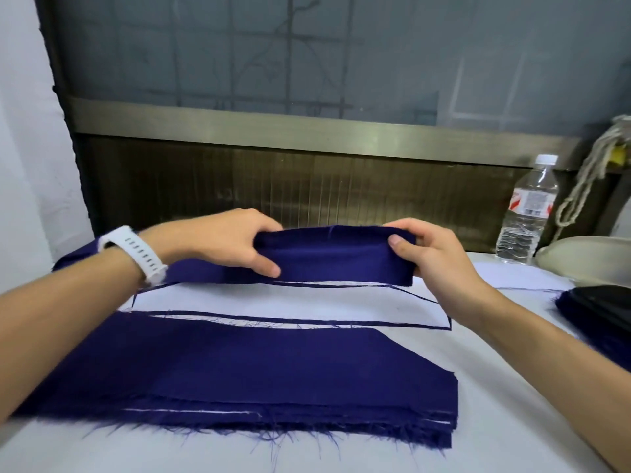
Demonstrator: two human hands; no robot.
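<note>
Holding a navy fabric strip (336,256) up off the white table (495,387), long axis running straight left to right, folded edge facing up. Left hand (227,240) pinches its left end, thumb in front, fingers curled behind. Right hand (432,257) pinches the right end likewise. More navy cloth (246,367) lies flat below, nearer me.

Left hand (225,241) and right hand (434,258) forward, both in pinch grips
</note>
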